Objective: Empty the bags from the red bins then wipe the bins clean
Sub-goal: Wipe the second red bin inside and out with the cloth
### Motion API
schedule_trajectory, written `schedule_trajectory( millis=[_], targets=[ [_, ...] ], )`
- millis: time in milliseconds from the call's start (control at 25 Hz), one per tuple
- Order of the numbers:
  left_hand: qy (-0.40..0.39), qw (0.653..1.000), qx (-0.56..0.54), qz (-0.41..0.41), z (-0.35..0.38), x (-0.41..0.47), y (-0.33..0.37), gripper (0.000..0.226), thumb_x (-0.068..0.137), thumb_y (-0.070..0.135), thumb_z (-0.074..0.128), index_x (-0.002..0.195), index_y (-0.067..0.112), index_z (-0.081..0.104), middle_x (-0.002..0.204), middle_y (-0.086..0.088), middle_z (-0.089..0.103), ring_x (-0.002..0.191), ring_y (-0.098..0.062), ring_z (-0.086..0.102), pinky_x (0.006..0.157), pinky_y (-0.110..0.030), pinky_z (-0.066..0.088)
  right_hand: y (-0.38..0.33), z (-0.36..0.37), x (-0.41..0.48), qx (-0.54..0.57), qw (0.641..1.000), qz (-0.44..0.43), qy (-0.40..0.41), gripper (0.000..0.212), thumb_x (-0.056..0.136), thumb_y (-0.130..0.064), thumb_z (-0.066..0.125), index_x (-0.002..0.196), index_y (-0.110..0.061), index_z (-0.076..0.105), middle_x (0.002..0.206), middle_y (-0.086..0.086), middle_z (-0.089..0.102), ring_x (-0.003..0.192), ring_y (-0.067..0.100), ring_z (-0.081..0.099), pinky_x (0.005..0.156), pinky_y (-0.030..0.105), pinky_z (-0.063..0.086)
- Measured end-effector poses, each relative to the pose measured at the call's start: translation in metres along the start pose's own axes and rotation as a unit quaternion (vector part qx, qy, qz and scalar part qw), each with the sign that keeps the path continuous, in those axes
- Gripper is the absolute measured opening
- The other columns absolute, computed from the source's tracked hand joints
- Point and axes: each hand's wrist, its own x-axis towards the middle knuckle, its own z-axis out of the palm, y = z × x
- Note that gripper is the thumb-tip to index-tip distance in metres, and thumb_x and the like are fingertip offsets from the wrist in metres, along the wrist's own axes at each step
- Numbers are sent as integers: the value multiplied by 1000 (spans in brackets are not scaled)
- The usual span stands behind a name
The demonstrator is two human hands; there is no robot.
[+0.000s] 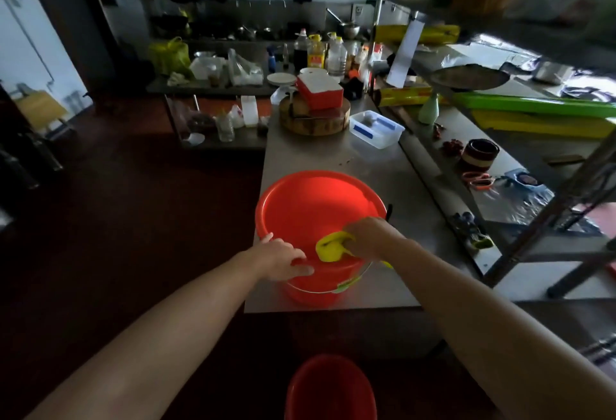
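While the head view looks down over both bare forearms, a red bin stands upright at the near end of a steel table, its mouth open and no bag showing inside it. The left hand grips the bin's near rim, the thumb lying on the rim's left curve and the fingers curled over the outer wall. The right hand reaches into the bin from the right and clutches a yellow cloth, which it presses against the inner wall just under the near rim. The 2 hands are near each other but apart, with the cloth between them. The bin's wire handle hangs down against its near outer side. A 2nd red bin stands on the dark floor below the table's near edge, between the forearms. Farther along the table sit a clear plastic container and a round wooden block bearing a red-and-white box.
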Motion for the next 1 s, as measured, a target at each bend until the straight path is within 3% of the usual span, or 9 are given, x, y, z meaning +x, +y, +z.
schedule_trajectory(
  millis=[120,240,400,480,560,680,760,880,1000],
  targets=[
    [32,999,1,1,21,-12,0,61,99,66,25,145,30,45,138,2,55,139,-20,37,124,-52,0,-16,31,-15,51,998,26,-39,21,96,-43,48,105,-26,58,107,4,67,97,30,65,80,40,54],
    [88,996,-13,-15,31,-13,4,63,101,63,24,145,24,46,143,0,50,143,-21,32,124,-48,0,-24,40,-26,54,998,16,6,25,100,-41,45,115,-24,56,107,7,68,94,31,65,73,36,49],
    [103,991,-71,-51,28,-16,0,64,102,57,34,150,16,39,159,-4,33,153,-21,10,124,-42,6,-39,35,-32,116,992,-38,33,37,102,-44,44,137,-35,54,131,-3,65,117,24,60,93,39,48],
    [87,993,-64,-50,20,-19,-1,56,103,49,37,148,15,41,160,-6,31,154,-22,8,123,-42,10,-38,34,-29,157,987,-46,6,44,103,-54,39,127,-27,64,128,-2,66,119,22,58,98,38,45],
    [81,994,-55,-50,15,-19,0,48,105,37,37,147,14,42,160,-8,30,154,-23,7,123,-43,12,-35,32,-19,183,983,-26,17,50,104,-57,35,104,-19,67,109,-1,67,108,23,60,91,38,45],
    [86,993,-59,-56,16,-9,-4,47,106,36,35,147,15,42,158,-7,33,154,-22,7,123,-43,18,-38,40,-3,144,989,-36,13,41,98,-59,47,81,-22,52,85,-8,54,88,21,56,74,36,41],
    [80,994,-49,-50,19,-3,-9,48,105,40,38,146,16,43,157,-6,35,154,-22,8,123,-44,19,-45,42,3,134,990,-38,-9,42,92,-65,53,91,-23,50,83,-7,56,83,23,57,71,37,45],
    [99,994,-29,-39,29,4,-18,40,106,29,42,144,19,45,156,-5,36,154,-23,8,123,-45,21,-51,40,10,93,993,-62,-32,69,88,-74,52,139,-30,39,113,2,69,100,29,65,79,38,47],
    [123,991,-35,-42,36,10,-25,34,106,23,44,140,23,47,154,-5,37,153,-23,10,119,-48,30,-51,48,18,6,993,-117,1,70,87,-80,42,142,-38,40,125,-3,68,110,26,65,84,39,46]
  ],
)
